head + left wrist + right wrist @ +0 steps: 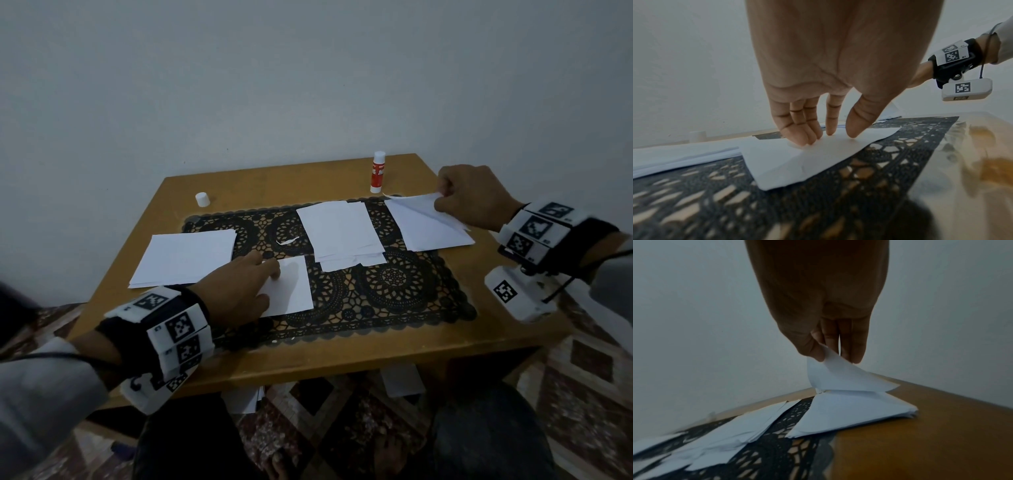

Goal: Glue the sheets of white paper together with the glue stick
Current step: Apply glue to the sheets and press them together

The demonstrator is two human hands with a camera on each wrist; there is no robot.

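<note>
Two hands share the work in our head view, and we place everything by the black lace mat (342,274) on the counter (342,353). Our left hand (236,294) lies with straight fingers pressed on a single sheet (294,284) at the mat's near left part, its grip released. Our right hand (479,198) pinches the far corner of the top sheet (421,212) of the right stack (438,233), at the mat's far right corner. A middle stack (342,233) sits on the mat's far half, and a left stack (185,257) overlaps the mat's left edge. The glue stick (377,171) stands upright beyond the mat's far edge, uncapped as far as we can tell, with its cap (202,199) apart, beyond the mat's far left corner.

From the left wrist, our fingertips (807,138) and thumb touch the single sheet (807,162) flat against the mat (838,203); nothing is clasped.

From the right wrist, thumb and fingertips (857,356) grasp the lifted corner of the top sheet (842,378), curled up off the right stack (849,412).

We judge the step in hand to be fetching a fresh sheet to join the held one. Next we must peel only one sheet free, carry it over the mat, and line up the edges. We cannot tell whether glue is already spread.
</note>
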